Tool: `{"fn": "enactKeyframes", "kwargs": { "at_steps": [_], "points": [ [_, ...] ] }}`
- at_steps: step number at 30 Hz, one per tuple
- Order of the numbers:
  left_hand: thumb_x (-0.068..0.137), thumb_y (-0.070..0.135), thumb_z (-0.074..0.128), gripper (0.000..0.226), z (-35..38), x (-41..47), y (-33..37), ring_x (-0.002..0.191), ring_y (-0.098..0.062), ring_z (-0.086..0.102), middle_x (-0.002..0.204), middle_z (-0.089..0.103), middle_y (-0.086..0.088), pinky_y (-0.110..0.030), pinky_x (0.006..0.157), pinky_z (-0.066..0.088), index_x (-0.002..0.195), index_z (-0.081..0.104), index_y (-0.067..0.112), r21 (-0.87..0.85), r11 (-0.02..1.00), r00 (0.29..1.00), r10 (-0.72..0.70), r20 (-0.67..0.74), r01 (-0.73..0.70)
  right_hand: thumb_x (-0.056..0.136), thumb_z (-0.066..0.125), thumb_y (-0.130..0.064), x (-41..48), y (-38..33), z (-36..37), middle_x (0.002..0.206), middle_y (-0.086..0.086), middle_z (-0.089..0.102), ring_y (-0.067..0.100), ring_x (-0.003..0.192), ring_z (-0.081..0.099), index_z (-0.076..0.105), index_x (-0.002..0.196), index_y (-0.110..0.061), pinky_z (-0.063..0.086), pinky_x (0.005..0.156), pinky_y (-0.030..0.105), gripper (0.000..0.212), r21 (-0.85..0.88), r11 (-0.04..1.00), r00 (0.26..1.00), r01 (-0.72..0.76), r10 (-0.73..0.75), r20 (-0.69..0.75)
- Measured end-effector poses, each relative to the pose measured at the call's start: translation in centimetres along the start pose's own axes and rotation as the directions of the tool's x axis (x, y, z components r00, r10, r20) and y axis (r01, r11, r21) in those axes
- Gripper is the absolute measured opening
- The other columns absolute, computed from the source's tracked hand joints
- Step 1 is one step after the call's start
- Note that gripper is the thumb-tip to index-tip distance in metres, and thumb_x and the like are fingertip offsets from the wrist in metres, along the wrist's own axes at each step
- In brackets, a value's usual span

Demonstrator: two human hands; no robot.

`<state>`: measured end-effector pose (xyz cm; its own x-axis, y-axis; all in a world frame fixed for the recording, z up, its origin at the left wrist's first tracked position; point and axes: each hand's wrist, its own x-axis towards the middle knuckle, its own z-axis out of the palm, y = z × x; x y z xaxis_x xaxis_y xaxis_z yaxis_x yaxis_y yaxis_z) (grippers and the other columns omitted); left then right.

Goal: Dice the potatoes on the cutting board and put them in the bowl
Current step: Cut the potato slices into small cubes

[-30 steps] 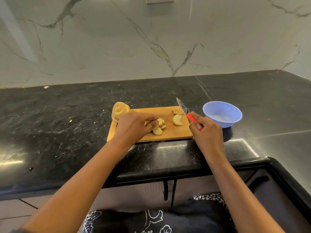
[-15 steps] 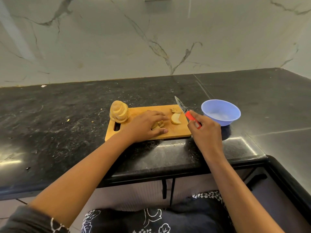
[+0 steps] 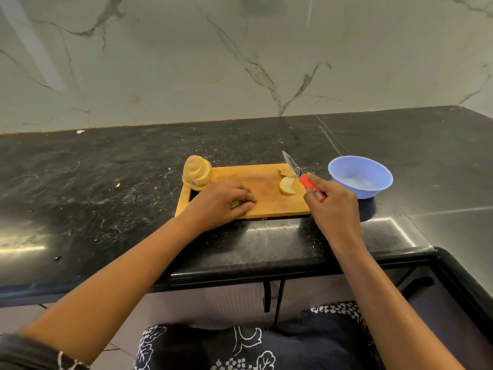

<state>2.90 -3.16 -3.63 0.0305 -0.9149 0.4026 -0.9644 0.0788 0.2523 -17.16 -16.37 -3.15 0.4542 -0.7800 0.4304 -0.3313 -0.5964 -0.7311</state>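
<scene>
**Our left hand [image 3: 221, 204] slides nearer**

We pull it to the cutting board's [image 3: 266, 193] near edge, curled over potato slices [image 3: 235, 203] to hold them still. Our right hand [image 3: 333, 206] grips the knife [image 3: 304, 177], tip up. A potato stack [image 3: 198, 175] stands at the far left corner, and the bowl [image 3: 344, 186] waits beside the right edge.

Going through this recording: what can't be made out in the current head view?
All head view.
1) Potato pieces under the left-hand grip: fingers hide their number and shape.
2) Knife handle: mostly hidden inside the right-hand grip.
3) Bowl: pale glare on its inside; contents unclear.
4) Cutting board slot: partly covered by the sliced potato stack.
</scene>
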Motion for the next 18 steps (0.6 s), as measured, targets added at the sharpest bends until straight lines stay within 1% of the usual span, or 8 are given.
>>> {"fn": "enactKeyframes", "kwargs": {
  "at_steps": [2,4,6,8,11,13,15,18],
  "points": [
    [0.089,0.04,0.049,0.037,-0.5,-0.9,-0.2,0.094,-0.01,0.062,0.104,0.07,0.002,-0.03,0.079,0.053,0.102,0.073,0.014,0.016,1.0,1.0,-0.001,-0.007,0.001,0.091,0.056,-0.015,0.0,-0.1,0.0,0.092,0.009,0.071,0.018,0.076,0.061,0.062,0.125,-0.02,0.05,0.072,0.032,0.035,-0.007,1.0,1.0,0.0,0.0,0.007],
    [0.089,0.04,0.047,0.039,-0.8,-1.7,-0.6,0.094,-0.01,0.062,0.103,0.07,0.002,-0.03,0.081,0.053,0.101,0.074,0.014,0.039,0.999,1.0,0.011,-0.012,-0.01,0.09,0.056,-0.016,0.0,-0.2,0.0,0.093,0.01,0.071,0.02,0.08,0.062,0.062,0.125,-0.021,0.05,0.075,0.034,0.035,-0.009,1.0,1.0,-0.004,0.004,0.013],
    [0.09,0.038,0.048,0.037,-1.2,-2.3,-1.0,0.095,-0.009,0.063,0.103,0.071,0.002,-0.027,0.083,0.051,0.101,0.074,0.013,0.05,0.999,1.0,0.017,-0.007,-0.017,0.09,0.055,-0.016,0.0,-0.2,-0.1,0.091,0.011,0.071,0.021,0.079,0.061,0.062,0.125,-0.021,0.049,0.075,0.034,0.036,-0.017,1.0,1.0,-0.008,0.008,0.02],
    [0.091,0.035,0.05,0.034,-1.5,-2.9,-1.4,0.096,-0.01,0.064,0.102,0.071,0.001,-0.026,0.084,0.049,0.101,0.073,0.012,0.071,0.997,0.999,0.037,-0.011,-0.036,0.09,0.055,-0.016,0.0,-0.2,-0.1,0.085,0.01,0.07,0.018,0.071,0.058,0.062,0.125,-0.021,0.047,0.069,0.03,0.036,-0.028,1.0,1.0,-0.009,0.01,0.028],
    [0.092,0.034,0.05,0.032,-1.8,-3.5,-1.8,0.102,-0.01,0.064,0.103,0.071,0.002,-0.03,0.084,0.053,0.102,0.073,0.014,0.121,0.99,0.997,0.071,-0.007,-0.07,0.09,0.055,-0.016,0.0,-0.3,-0.1,0.075,0.008,0.065,0.012,0.059,0.049,0.062,0.125,-0.019,0.04,0.059,0.022,0.036,-0.045,0.999,0.999,-0.009,0.01,0.03],
    [0.092,0.034,0.05,0.033,-2.1,-3.8,-2.0,0.104,-0.01,0.063,0.105,0.071,0.002,-0.031,0.084,0.054,0.103,0.073,0.014,0.131,0.987,0.996,0.094,-0.001,-0.093,0.09,0.056,-0.016,-0.1,-0.4,-0.1,0.076,0.008,0.065,0.014,0.063,0.053,0.061,0.126,-0.02,0.042,0.062,0.025,0.036,-0.041,0.999,0.999,-0.015,0.017,0.032],
    [0.093,0.032,0.05,0.032,-2.4,-4.0,-2.1,0.106,-0.01,0.063,0.107,0.071,0.002,-0.031,0.086,0.054,0.105,0.073,0.013,0.137,0.98,0.99,0.143,0.004,-0.143,0.09,0.056,-0.016,-0.1,-0.4,-0.1,0.081,0.009,0.068,0.02,0.071,0.058,0.062,0.125,-0.021,0.047,0.069,0.032,0.036,-0.031,0.999,0.999,-0.022,0.023,0.03],
    [0.093,0.028,0.052,0.03,-2.7,-4.1,-2.5,0.107,-0.012,0.064,0.107,0.072,0.001,-0.025,0.094,0.047,0.105,0.073,0.011,0.149,0.962,0.973,0.23,0.005,-0.228,0.089,0.056,-0.017,-0.1,-0.3,0.1,0.086,0.01,0.069,0.023,0.074,0.06,0.064,0.123,-0.024,0.048,0.074,0.037,0.035,-0.027,0.999,0.999,-0.029,0.029,0.016]
  ]
}}
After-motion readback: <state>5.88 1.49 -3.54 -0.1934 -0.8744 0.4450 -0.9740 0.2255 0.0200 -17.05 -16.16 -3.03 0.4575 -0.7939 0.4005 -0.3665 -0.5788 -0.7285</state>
